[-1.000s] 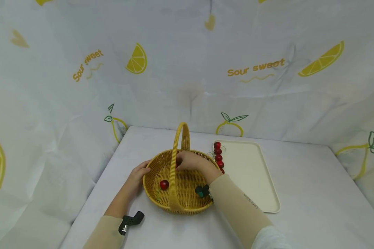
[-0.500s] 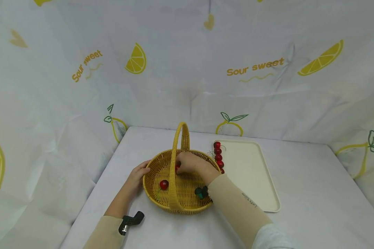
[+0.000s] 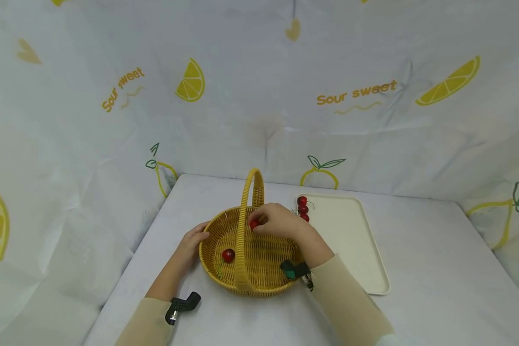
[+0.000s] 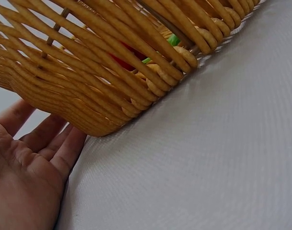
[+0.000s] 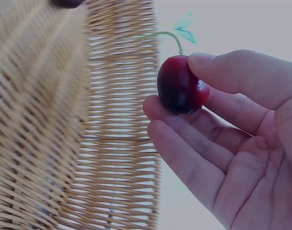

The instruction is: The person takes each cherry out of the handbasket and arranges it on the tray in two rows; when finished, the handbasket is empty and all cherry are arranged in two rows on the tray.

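A yellow wicker basket [image 3: 268, 288] with a tall arched handle stands on the table. My left hand [image 3: 192, 245] holds its left rim, thumb at the rim and fingers against the outer wall; in the left wrist view those fingers [image 4: 64, 148] touch the weave. Over the back part of the basket, my right hand [image 3: 278, 222] pinches a dark red cherry [image 5: 182, 86] between thumb and fingertips, its green stem curving up. Another cherry [image 3: 228, 255] lies in the basket left of the handle. The right forearm covers part of the basket's right side.
Right of the basket lies a cream tray [image 3: 346, 240], with several cherries [image 3: 303, 209] lined along its left edge, partly hidden by the right hand and arm. Lemon-print cloth [image 3: 259, 96] hangs behind the table and at its sides.
My right hand has risen from the basket's inside and shifted slightly right, with the cherry now visible in its fingers. The left hand has stayed at the rim.
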Demonstrator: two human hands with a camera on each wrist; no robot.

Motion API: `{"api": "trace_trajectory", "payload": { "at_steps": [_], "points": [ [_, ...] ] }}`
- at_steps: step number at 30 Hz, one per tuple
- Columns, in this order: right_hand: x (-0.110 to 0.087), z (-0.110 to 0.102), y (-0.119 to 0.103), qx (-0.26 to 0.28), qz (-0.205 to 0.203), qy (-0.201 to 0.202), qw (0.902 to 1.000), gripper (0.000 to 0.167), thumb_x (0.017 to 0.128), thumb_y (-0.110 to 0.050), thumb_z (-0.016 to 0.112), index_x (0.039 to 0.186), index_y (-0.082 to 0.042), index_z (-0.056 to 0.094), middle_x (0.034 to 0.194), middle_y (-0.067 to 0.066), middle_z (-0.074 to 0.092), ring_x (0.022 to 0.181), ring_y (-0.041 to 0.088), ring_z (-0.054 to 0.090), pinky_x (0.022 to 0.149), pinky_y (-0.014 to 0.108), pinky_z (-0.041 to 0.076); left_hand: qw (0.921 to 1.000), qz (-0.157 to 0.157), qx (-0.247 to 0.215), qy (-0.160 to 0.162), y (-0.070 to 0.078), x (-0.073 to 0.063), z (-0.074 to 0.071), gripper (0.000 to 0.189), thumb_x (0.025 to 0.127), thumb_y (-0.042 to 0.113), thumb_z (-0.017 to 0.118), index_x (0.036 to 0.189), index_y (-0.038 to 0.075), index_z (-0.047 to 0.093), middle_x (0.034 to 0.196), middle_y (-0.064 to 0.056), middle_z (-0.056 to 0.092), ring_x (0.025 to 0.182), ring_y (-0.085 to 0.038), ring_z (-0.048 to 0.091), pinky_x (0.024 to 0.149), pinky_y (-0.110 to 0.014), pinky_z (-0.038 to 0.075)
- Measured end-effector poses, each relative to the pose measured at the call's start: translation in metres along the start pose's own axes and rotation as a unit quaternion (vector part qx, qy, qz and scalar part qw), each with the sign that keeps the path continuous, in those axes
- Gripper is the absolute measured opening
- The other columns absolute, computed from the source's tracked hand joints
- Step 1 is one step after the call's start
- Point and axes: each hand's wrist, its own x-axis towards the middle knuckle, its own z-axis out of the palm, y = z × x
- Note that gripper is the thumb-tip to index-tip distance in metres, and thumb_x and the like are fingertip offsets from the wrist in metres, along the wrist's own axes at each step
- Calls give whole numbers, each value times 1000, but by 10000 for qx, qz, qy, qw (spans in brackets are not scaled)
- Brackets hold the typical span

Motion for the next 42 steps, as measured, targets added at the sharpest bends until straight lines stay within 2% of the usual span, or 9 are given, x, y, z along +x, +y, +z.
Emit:
{"api": "trace_trajectory", "payload": {
  "at_steps": [8, 14, 22, 27, 31, 35, 39, 42],
  "points": [
    [-34, -6, 4, 795, -137, 579, 9951, 29, 95, -14, 72, 124, -7, 71, 118, 2, 68, 103, 18, 65, 91, 39, 55, 10000, 79, 39, -33, -1, 0, 0, 51, 103, 22, 49, 150, 2, 49, 155, -14, 47, 143, -28, 41, 103, -19, 38],
    [-63, -7, 14, 1424, -221, 994, 9846, 29, 95, -13, 73, 123, -7, 71, 117, 4, 69, 103, 20, 68, 89, 38, 56, 9999, -40, 89, 60, 2, -1, 2, 52, 102, 24, 49, 150, 4, 50, 154, -13, 48, 143, -26, 41, 104, -19, 37],
    [-102, -12, 34, 2070, -32, 1538, 9662, 32, 93, -8, 74, 124, -1, 69, 116, 12, 68, 104, 26, 69, 82, 30, 57, 10000, 0, 64, 27, 3, -2, 3, 52, 103, 23, 48, 150, 2, 48, 154, -15, 48, 142, -27, 42, 103, -18, 38],
    [-119, -12, 49, 2215, 94, 1708, 9600, 32, 93, -6, 73, 124, 2, 67, 117, 16, 68, 108, 32, 67, 79, 33, 58, 10000, 33, 85, 22, 0, -1, 0, 52, 103, 23, 49, 151, 2, 48, 154, -15, 48, 139, -24, 45, 102, -17, 39],
    [-124, -14, 58, 2244, 228, 1838, 9567, 31, 94, -7, 72, 124, 0, 66, 116, 15, 69, 111, 31, 67, 87, 33, 56, 9999, 32, 79, 107, 1, -1, -1, 51, 103, 23, 49, 150, 3, 50, 152, -14, 50, 136, -21, 48, 101, -18, 40],
    [-128, -16, 70, 2265, 458, 1934, 9535, 34, 94, -9, 74, 126, 0, 65, 117, 13, 70, 114, 30, 65, 95, 39, 52, 9999, 12, 111, 88, 1, -2, -1, 51, 103, 24, 49, 150, 3, 50, 153, -13, 50, 139, -23, 45, 102, -18, 39],
    [-134, -17, 86, 2246, 696, 1974, 9517, 40, 93, -13, 76, 128, 2, 64, 119, 12, 70, 117, 30, 63, 97, 44, 50, 9998, 8, 178, 67, 1, -3, 1, 51, 104, 25, 49, 150, 4, 50, 154, -13, 49, 142, -26, 42, 103, -18, 38],
    [-138, -18, 97, 2183, 883, 1990, 9513, 39, 93, -17, 77, 126, 1, 66, 117, 12, 71, 114, 29, 63, 97, 43, 50, 9998, 24, 186, 44, 2, -3, 1, 51, 104, 26, 48, 150, 4, 49, 154, -14, 48, 142, -26, 42, 103, -18, 37]
  ]
}}
